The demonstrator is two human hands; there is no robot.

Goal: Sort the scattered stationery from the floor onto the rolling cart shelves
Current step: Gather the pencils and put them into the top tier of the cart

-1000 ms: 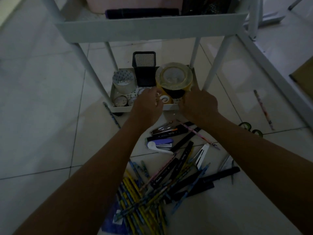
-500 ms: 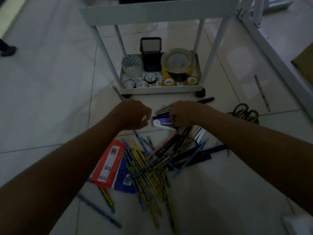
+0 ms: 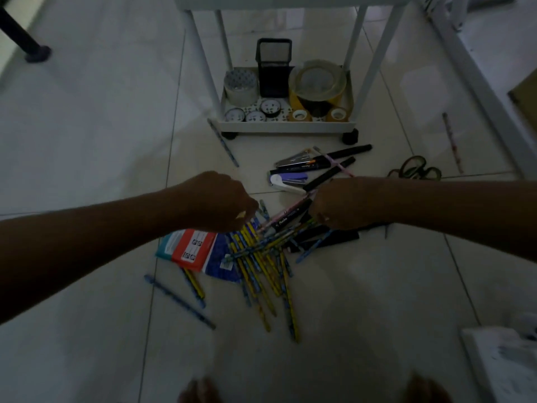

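Tiled floor (image 3: 87, 126), dimly lit. White rolling cart (image 3: 287, 128) at top centre, bottom shelf visible.

On bottom shelf: black mesh pen holder (image 3: 273, 68), upright, at back; patterned tape roll (image 3: 241, 87) just left of it; large yellowish tape roll (image 3: 318, 82) to its right, stacked on a darker roll. Along front edge: row of small tape rolls (image 3: 255, 115), patterned at left, tan ones at right.

On floor before cart: white-and-purple stapler (image 3: 286, 181), black markers (image 3: 337, 154) and a flat metal item, lying crossed and touching. Lone blue pencil (image 3: 223, 144) beside left front wheel. Scissors (image 3: 415, 170) well to the right; another pencil (image 3: 452, 142) beyond them.

Centre: pile of pencils (image 3: 261, 257), yellow and blue, crossed over one another, partly over red packet (image 3: 193, 248) and blue packet (image 3: 218, 261). Single blue pen (image 3: 178, 301) apart at lower left.

Left hand (image 3: 216, 200) above upper left edge of pile, fingers curled and drawn together; whether pinching anything, cannot tell. Right hand (image 3: 337, 203) at upper right edge of pile, fingers curled down among black markers and pencils; grip not discernible.

White object (image 3: 499, 365) at lower right corner, partly cut off.
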